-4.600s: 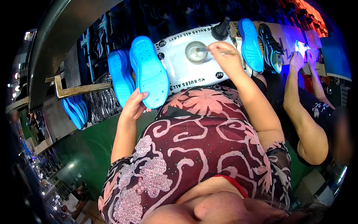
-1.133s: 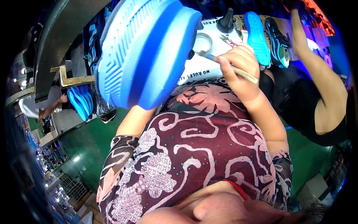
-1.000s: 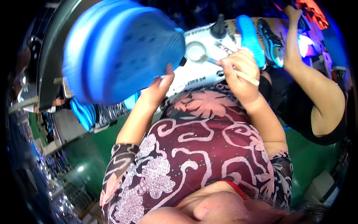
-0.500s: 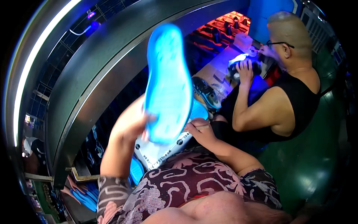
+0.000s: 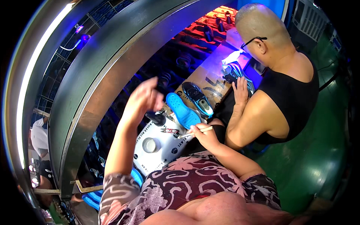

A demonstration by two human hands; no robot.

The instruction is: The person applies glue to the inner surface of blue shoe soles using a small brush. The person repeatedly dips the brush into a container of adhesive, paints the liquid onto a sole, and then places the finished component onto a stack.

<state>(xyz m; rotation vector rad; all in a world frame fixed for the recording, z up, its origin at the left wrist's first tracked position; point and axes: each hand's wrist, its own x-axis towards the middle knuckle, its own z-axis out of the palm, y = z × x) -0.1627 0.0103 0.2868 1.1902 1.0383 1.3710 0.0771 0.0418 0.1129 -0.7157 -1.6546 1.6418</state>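
My left hand (image 5: 147, 96) is raised beside the dark machine opening, blurred, fingers apart, apparently with nothing in it. A slim pale-handled brush (image 5: 198, 131) is pinched in my right hand (image 5: 204, 135), over the edge of a white printed surface (image 5: 144, 161). Against those fingers lies the heel end of a blue shoe sole (image 5: 183, 110). On the white surface stand a small round cup (image 5: 150, 145) with pale contents and a black object (image 5: 156, 119), its shape partly unclear. Between them and the sole is a red-and-metal hand tool (image 5: 170, 130).
A black shoe with blue trim (image 5: 197, 98) lies on a cardboard sheet (image 5: 215, 75). At right, a co-worker (image 5: 277, 90) handles another shoe (image 5: 235, 74). The curved metal machine housing (image 5: 97, 86) arches on the left; orange light glows inside. More blue soles (image 5: 92, 199) are at lower left.
The blue sole that my left hand held up is out of that hand, which has moved up toward the machine opening. The cup, tool and brush have come into sight. The co-worker leans closer.
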